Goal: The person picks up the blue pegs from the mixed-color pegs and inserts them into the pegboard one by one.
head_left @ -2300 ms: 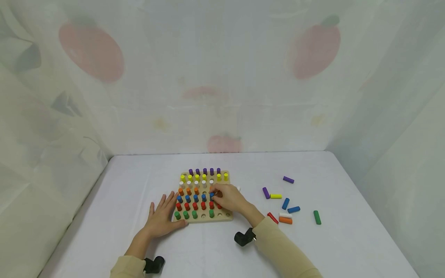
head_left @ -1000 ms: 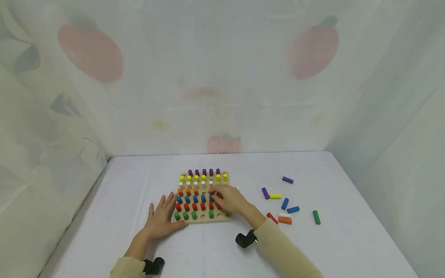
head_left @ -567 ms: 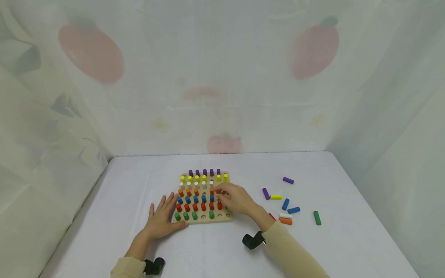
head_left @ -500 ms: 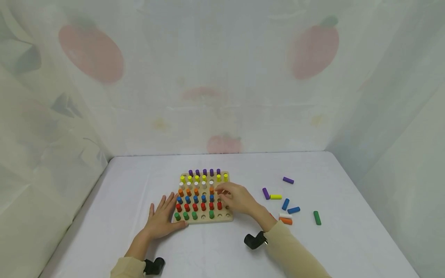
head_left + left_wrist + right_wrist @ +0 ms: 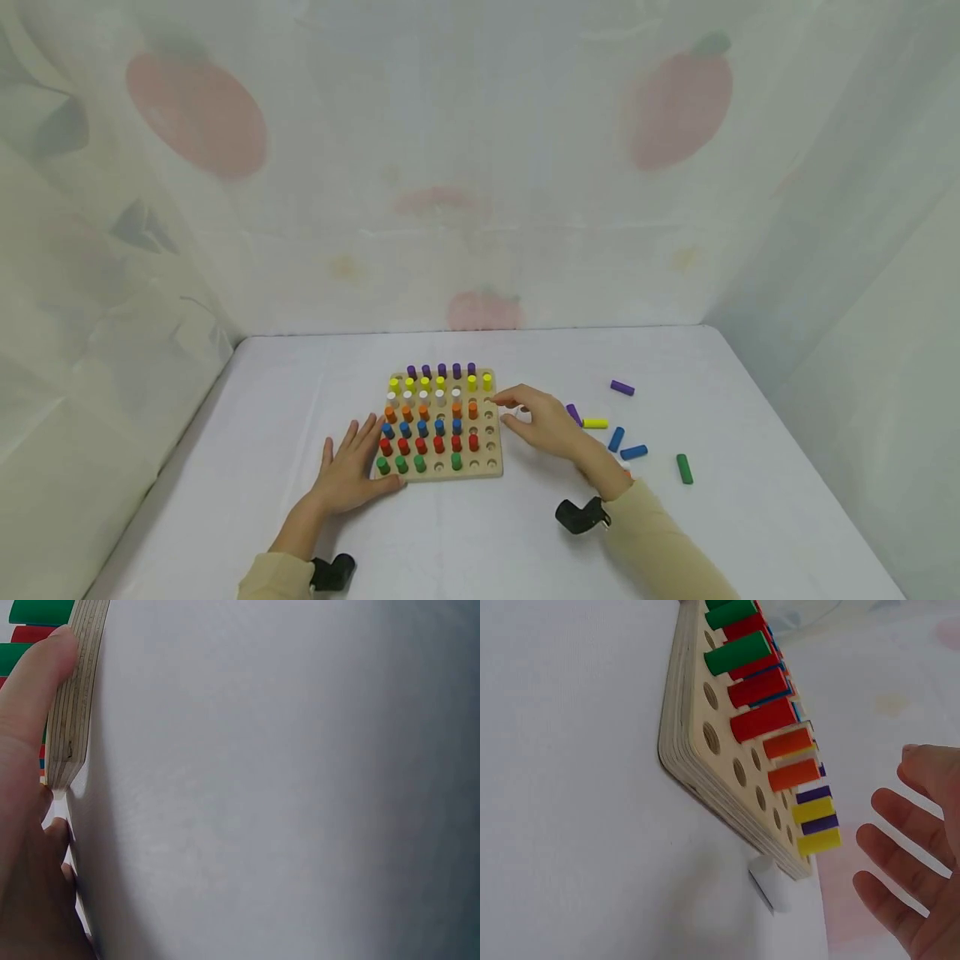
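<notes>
1. Currently, a person's two bare hands are at a flat wooden board with rows of coloured pegs, on a white table.
2. The left hand rests with fingers straight and spread, thumb touching the board's near edge and fingertips at its left side; it grasps no peg.
3. The right hand hovers at the board's right edge, thumb and forefinger clearly parted, other fingers loosely bent, with nothing between them.
4. The board lies between the hands. Just left of the right fingertips, apart from them, stands an orange peg; bare holes lie nearer the person.
5. Near the right hand, a white peg lies on the table just beside the board. Beyond that hand, to its right, lie a yellow peg, blue pegs, purple pegs and a green peg; the right wrist partly hides others.
6. Good handling would probably mean pinching a peg near one end, standing it upright and lowering it straight, without nudging neighbours, while the left hand braces the board.
7. Seated pegs point upward, long axes vertical. Loose ones lie on their sides: yellow runs crosswise; green points away from the person, its far end slightly toward the hands.
</notes>
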The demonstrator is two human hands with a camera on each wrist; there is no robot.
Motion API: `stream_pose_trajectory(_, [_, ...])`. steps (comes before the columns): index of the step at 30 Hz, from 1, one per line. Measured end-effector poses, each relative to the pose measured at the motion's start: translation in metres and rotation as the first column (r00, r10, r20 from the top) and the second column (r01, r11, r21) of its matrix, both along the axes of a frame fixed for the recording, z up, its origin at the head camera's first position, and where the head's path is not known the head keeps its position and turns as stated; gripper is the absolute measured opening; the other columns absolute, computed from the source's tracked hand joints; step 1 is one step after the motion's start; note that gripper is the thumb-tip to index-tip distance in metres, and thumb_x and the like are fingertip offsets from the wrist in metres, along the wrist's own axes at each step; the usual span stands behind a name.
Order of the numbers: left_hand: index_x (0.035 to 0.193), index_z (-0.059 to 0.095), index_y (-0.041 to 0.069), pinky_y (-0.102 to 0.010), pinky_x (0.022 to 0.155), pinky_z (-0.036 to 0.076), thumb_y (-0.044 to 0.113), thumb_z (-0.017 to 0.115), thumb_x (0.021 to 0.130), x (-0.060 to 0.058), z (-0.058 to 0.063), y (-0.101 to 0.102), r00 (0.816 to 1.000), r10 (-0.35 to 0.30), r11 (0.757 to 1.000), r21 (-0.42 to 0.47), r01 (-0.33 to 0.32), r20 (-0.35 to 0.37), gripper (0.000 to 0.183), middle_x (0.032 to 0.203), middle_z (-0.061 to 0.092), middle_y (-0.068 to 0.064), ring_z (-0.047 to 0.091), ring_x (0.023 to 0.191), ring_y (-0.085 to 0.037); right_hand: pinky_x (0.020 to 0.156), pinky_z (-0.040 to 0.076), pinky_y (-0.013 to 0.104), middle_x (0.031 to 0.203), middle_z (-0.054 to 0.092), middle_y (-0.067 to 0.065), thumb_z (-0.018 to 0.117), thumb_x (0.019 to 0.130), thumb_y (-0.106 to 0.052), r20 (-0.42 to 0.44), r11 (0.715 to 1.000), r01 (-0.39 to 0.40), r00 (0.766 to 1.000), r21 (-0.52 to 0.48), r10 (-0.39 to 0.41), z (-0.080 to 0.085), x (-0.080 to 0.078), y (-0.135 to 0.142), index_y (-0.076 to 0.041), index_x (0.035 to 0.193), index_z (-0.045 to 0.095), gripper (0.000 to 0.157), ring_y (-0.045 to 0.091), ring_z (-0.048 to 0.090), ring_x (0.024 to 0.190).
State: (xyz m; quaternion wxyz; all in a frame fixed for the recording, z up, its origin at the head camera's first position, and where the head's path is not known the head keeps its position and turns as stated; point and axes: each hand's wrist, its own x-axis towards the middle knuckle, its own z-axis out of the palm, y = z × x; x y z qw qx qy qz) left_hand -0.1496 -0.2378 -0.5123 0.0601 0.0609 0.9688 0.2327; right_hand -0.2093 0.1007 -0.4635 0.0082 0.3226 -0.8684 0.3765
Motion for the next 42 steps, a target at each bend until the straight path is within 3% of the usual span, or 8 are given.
stream_pose_trajectory(12, [0.147, 0.023, 0.016, -0.066, 0.103, -0.01, 0.069, 0.065, 0.065, -0.001, 0.001, 0.001, 1.0, 0.003, 1.0, 0.004, -0.003, 0.002, 0.107, 0.154, 0.018, -0.011, 0.006, 0.14, -0.04, 0.083, 0.052, 0.039, 0.111, 0.063, 0.002, 0.066, 0.085, -0.015, -0.061, 1.0, 0.03, 0.998, 0.004, -0.029, 0.011, 0.005, 0.042, -0.013, 0.116, 0.059, 0.032, 0.017, 0.06, 0.101])
stream_pose_trajectory(21, [0.147, 0.023, 0.016, -0.066, 0.103, -0.01, 0.069, 0.065, 0.065, 0.0, 0.001, 0.001, 1.0, 0.004, 1.0, 0.002, -0.004, 0.003, 0.107, 0.154, 0.018, -0.011, 0.006, 0.14, -0.04, 0.079, 0.053, 0.041, 0.106, 0.063, -0.003, 0.068, 0.083, -0.012, -0.142, 0.998, 0.061, 0.988, -0.008, -0.062, 0.007, 0.008, 0.072, -0.01, 0.114, 0.06, 0.032, 0.023, 0.061, 0.095])
stream_pose_trajectory(27, [0.147, 0.023, 0.016, -0.066, 0.103, -0.01, 0.07, 0.065, 0.064, 0.0, -0.001, 0.0, 1.0, 0.001, 1.0, 0.006, -0.001, -0.002, 0.107, 0.154, 0.018, -0.011, 0.006, 0.14, -0.04, 0.082, 0.052, 0.041, 0.107, 0.063, 0.0, 0.069, 0.082, -0.01, -0.103, 0.992, 0.122, 0.987, 0.01, -0.121, 0.006, 0.015, 0.09, -0.012, 0.113, 0.061, 0.032, 0.024, 0.06, 0.097])
stream_pose_trajectory(33, [0.148, 0.022, 0.017, -0.066, 0.104, -0.01, 0.07, 0.064, 0.064, -0.001, -0.002, 0.0, 1.0, 0.003, 1.0, 0.005, -0.003, -0.002, 0.108, 0.154, 0.017, -0.01, 0.006, 0.14, -0.039, 0.08, 0.053, 0.043, 0.107, 0.064, 0.009, 0.07, 0.08, -0.006, -0.106, 0.987, 0.163, 0.981, -0.008, -0.163, 0.003, 0.02, 0.108, -0.006, 0.112, 0.06, 0.034, 0.026, 0.061, 0.096])
stream_pose_trajectory(42, [0.147, 0.023, 0.018, -0.065, 0.104, -0.01, 0.071, 0.064, 0.063, -0.001, -0.005, -0.001, 1.0, 0.007, 1.0, 0.005, -0.007, -0.009, 0.108, 0.154, 0.017, -0.01, 0.006, 0.14, -0.038, 0.08, 0.052, 0.043, 0.106, 0.064, 0.007, 0.07, 0.08, -0.006, -0.074, 0.972, 0.233, 0.97, 0.012, -0.231, -0.008, 0.025, 0.128, -0.005, 0.11, 0.06, 0.031, 0.024, 0.061, 0.098])
